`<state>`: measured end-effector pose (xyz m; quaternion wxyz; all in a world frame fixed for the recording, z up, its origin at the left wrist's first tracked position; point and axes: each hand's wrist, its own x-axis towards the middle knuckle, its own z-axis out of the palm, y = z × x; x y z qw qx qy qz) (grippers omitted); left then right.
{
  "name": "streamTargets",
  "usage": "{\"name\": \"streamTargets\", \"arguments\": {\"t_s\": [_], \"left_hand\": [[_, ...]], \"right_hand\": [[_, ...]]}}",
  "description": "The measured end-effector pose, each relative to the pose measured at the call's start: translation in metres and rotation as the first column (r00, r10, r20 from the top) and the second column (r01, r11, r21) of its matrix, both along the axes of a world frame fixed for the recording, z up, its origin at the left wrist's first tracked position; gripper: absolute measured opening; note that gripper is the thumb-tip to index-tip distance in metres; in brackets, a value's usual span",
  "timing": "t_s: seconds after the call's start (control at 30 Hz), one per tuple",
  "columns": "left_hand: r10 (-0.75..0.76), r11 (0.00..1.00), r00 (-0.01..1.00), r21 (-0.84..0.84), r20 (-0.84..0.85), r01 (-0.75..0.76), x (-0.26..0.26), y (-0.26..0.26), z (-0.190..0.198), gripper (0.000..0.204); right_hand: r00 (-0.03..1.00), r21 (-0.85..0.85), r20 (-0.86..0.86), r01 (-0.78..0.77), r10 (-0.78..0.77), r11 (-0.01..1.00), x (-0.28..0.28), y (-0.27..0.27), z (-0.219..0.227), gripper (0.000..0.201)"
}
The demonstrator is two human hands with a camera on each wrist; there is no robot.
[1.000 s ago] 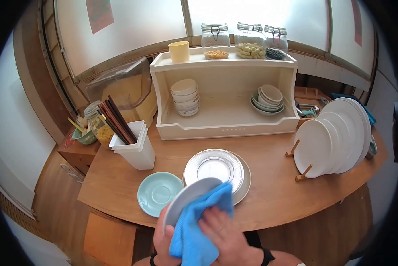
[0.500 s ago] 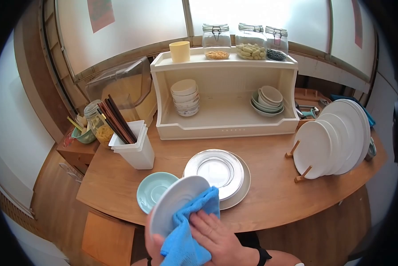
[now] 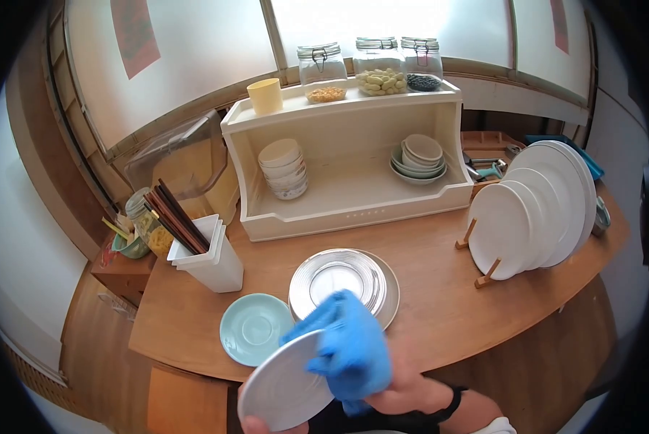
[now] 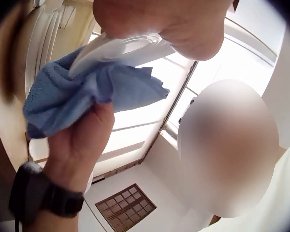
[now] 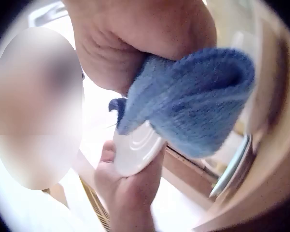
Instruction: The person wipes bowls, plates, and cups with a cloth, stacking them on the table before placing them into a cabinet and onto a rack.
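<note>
In the head view a white plate (image 3: 284,387) is tilted at the table's front edge. The left hand (image 3: 266,425) grips its lower rim; in the right wrist view the left hand (image 5: 130,188) holds the plate (image 5: 137,147) from below. A bunched blue cloth (image 3: 349,351) lies over the plate's right side, gripped by the right hand (image 3: 404,383). The left wrist view shows the right hand's (image 4: 82,135) thumb pressed on the cloth (image 4: 63,96). Beyond them are a stack of clear-rimmed plates (image 3: 306,278) and a light-green plate (image 3: 255,329).
White plates (image 3: 501,231) stand in a wooden rack at the right. A cream shelf (image 3: 353,210) with bowls (image 3: 281,170) is at the back, jars (image 3: 378,72) on top. Chopsticks (image 3: 176,217) stand in a white holder (image 3: 219,267) at the left.
The plate has moved lower and tilted differently, with the left hand now at its lower rim. The cloth has bunched up in the right hand. The head view has turned slightly.
</note>
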<state>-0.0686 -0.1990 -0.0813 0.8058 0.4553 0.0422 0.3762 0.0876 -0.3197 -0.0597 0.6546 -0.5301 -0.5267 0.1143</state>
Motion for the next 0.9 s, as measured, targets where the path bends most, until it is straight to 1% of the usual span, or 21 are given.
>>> {"name": "streamTargets", "arguments": {"t_s": [0.03,0.07,0.1,0.13,0.17,0.2,0.27,0.3,0.33,0.37,0.4,0.43,0.5,0.53,0.57,0.63,0.67,0.7,0.73,0.77,0.9], "left_hand": [[-0.004,1.0,1.0,0.001,0.0,0.004,-0.001,0.0,0.006,0.082],[-0.153,0.988,0.988,0.001,0.005,0.153,-0.003,0.0,0.013,0.085],[-0.297,0.955,0.955,-0.001,0.007,0.297,-0.007,0.003,0.016,0.087],[-0.177,0.927,0.907,0.246,-0.382,0.284,-0.019,0.009,0.008,0.094],[-0.337,0.929,0.94,0.141,-0.053,0.341,-0.012,0.006,-0.008,0.089],[-0.304,0.939,0.952,0.16,-0.031,0.305,-0.01,0.006,-0.043,0.086],[-0.236,0.92,0.972,0.318,-0.013,0.228,-0.003,0.001,-0.051,0.077],[-0.067,0.879,0.996,0.475,0.051,0.035,0.005,-0.003,-0.039,0.069],[-0.029,0.741,0.999,0.672,0.014,0.012,0.01,0.003,-0.015,0.065],[0.017,0.56,1.0,0.829,-0.012,0.0,0.01,0.008,0.008,0.061],[0.029,0.594,0.999,0.805,-0.026,0.004,0.01,0.009,0.014,0.053],[0.068,0.725,0.988,0.674,0.139,-0.144,0.019,0.0,0.016,0.04],[-0.046,0.837,0.998,0.548,0.05,0.011,0.022,0.005,0.031,0.032],[-0.108,0.87,0.992,0.478,-0.058,0.123,0.021,0.015,0.027,0.034],[-0.111,0.868,0.992,0.481,-0.057,0.125,0.022,0.016,0.023,0.034],[-0.129,0.894,0.991,0.437,0.034,0.101,0.025,0.018,0.015,0.037],[-0.145,0.915,0.986,0.39,0.085,0.101,0.024,0.017,0.008,0.038],[-0.145,0.915,0.986,0.391,0.083,0.102,0.026,0.013,0.006,0.038],[-0.151,0.957,0.971,0.273,0.184,0.097,0.028,0.006,0.004,0.039],[-0.14,0.983,0.949,0.151,0.283,0.101,0.03,0.0,0.001,0.041],[-0.034,0.982,0.963,0.186,0.267,-0.017,0.035,-0.023,0.001,0.047]], "right_hand": [[0.997,-0.03,0.048,-0.054,0.056,0.998,-0.007,-0.002,-0.03,0.053],[0.721,-0.058,-0.671,-0.286,0.175,0.956,-0.027,-0.007,-0.031,0.067],[0.578,0.043,-0.79,-0.277,0.202,0.96,-0.044,-0.015,-0.069,0.068],[0.517,0.08,-0.828,-0.276,0.218,0.958,-0.047,-0.021,-0.085,0.069],[0.455,0.117,-0.858,-0.274,0.236,0.955,-0.046,-0.024,-0.092,0.07],[0.454,0.121,-0.858,-0.275,0.239,0.954,-0.042,-0.022,-0.086,0.07],[0.275,0.278,-0.904,-0.204,0.327,0.939,-0.022,-0.015,-0.057,0.045],[0.546,0.194,-0.806,-0.117,0.226,0.974,-0.015,-0.017,-0.043,0.042],[0.764,0.133,-0.64,-0.003,0.088,0.991,-0.009,-0.023,-0.027,0.038],[0.782,0.01,-0.623,-0.008,0.012,1.0,0.003,-0.032,-0.009,0.038],[0.936,0.009,-0.351,-0.019,0.021,1.0,0.013,-0.032,0.023,0.038],[0.998,0.0,-0.044,-0.033,0.033,0.999,0.019,-0.033,0.044,0.039],[0.933,-0.099,-0.353,-0.112,0.07,0.989,0.011,-0.036,0.009,0.031],[0.967,0.077,-0.213,0.162,-0.142,0.984,-0.001,-0.033,0.016,0.029],[0.966,0.081,-0.213,0.164,-0.144,0.983,-0.007,-0.03,0.001,0.029],[0.869,-0.111,-0.131,0.465,-0.477,0.878,-0.024,-0.022,-0.049,0.034],[0.835,-0.017,-0.421,0.383,-0.354,0.923,-0.033,-0.017,-0.058,0.04],[0.726,0.101,-0.664,0.323,-0.178,0.941,-0.044,-0.01,-0.066,0.047],[0.49,0.213,-0.868,0.224,0.079,0.951,-0.058,-0.007,-0.071,0.056],[0.486,0.208,-0.87,0.22,0.078,0.953,-0.062,-0.005,-0.072,0.056],[0.548,0.062,-0.835,0.17,-0.042,0.983,-0.035,-0.014,-0.057,0.049]]}}
